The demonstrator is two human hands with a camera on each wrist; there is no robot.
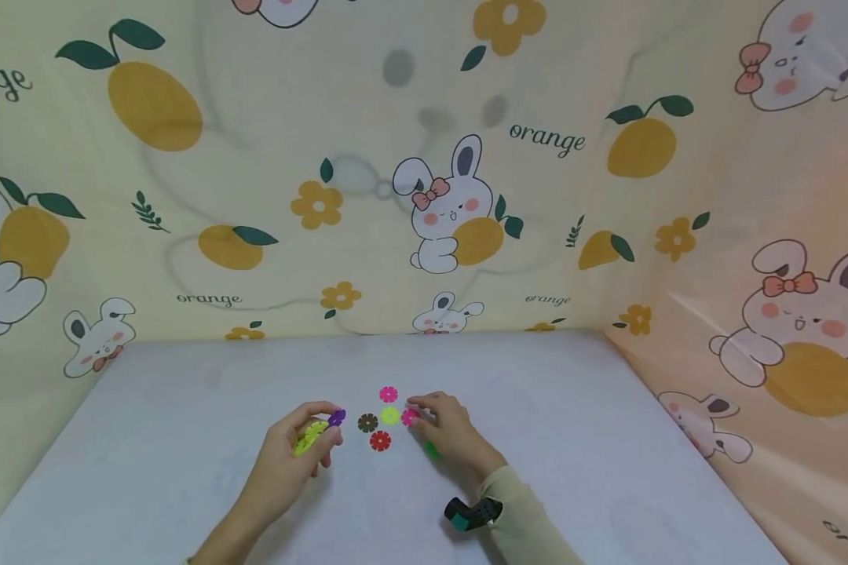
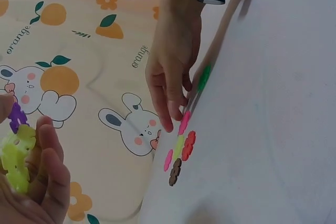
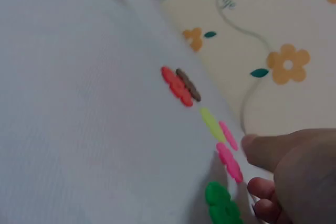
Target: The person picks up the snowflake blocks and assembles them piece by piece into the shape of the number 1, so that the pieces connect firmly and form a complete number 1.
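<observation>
While the left hand (image 1: 283, 455) pinches a purple disc (image 1: 336, 417), the right hand (image 1: 455, 431) reaches over the table (image 1: 608, 471)

As far as the left goes, thumb and forefinger have that purple disc by the tips, with a bunch of yellow discs (image 2: 16, 163) held in the curled fingers just below it. The palm's turned inward and the hand reaches up from the bottom left.

The right comes in from the other side, back of the hand up, fingers slanting inward and down. Doesn't look like it's gripping anything: fingers loosely stretched, tips right by the near pink disc (image 1: 410, 417). Can't tell if they touch it. A green disc (image 1: 433, 450) sits partly hidden beneath that hand, and there's a black band (image 1: 473, 514) on the pale sleeve (image 1: 526, 518).

In the middle of the cluster there's a lone yellow disc (image 1: 390, 416), with the far pink disc (image 1: 389, 394) behind it, a brown disc (image 1: 367, 423) to its left and a red disc (image 1: 380, 441) in front.

Table's plain white. Cream cloth (image 1: 290, 118) hangs behind and on both sides, peachier on the right, printed with bunnies (image 1: 438, 251), oranges (image 1: 154, 106) and flowers (image 1: 335, 205). Soft grey shadows (image 1: 399, 67) fall across the back.
</observation>
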